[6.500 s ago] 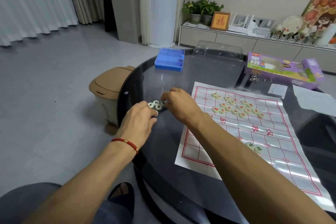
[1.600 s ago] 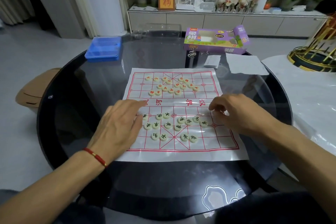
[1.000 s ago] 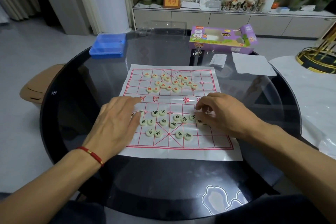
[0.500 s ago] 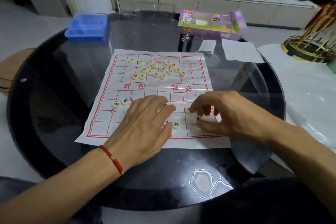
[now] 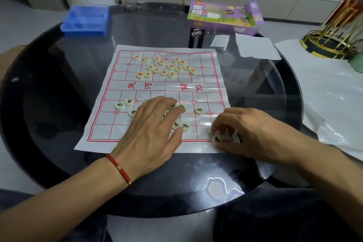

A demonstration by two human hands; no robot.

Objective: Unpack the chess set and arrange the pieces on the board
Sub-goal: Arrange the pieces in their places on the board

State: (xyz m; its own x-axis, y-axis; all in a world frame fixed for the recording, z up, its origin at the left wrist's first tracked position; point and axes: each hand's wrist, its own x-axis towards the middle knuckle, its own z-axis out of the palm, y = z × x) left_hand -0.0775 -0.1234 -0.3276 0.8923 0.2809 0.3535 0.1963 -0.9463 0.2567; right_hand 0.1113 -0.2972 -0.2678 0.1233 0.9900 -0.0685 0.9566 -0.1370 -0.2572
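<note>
A white paper chess board point(image 5: 208, 82) with red grid lines lies on the round dark glass table point(image 5: 68, 76). Several round pale pieces with red characters point(image 5: 163, 66) cluster on its far half. Pieces with black characters point(image 5: 125, 104) are scattered on the near half. My left hand point(image 5: 153, 131) lies flat with straight fingers over the middle of the near half and covers some of them. My right hand point(image 5: 249, 131) pinches one black-marked piece point(image 5: 217, 139) at the board's near right corner.
A blue plastic tray point(image 5: 85, 19) sits at the table's far left, a clear lid point(image 5: 163, 0) behind the board. A purple chess box point(image 5: 224, 17) and two paper slips point(image 5: 255, 47) lie far right. A gold stand point(image 5: 332, 39) is on a white surface to the right.
My right hand has drawn a black-marked piece back to the near right corner of the board. My left hand has spread flatter over the near pieces, pushing some to the left.
</note>
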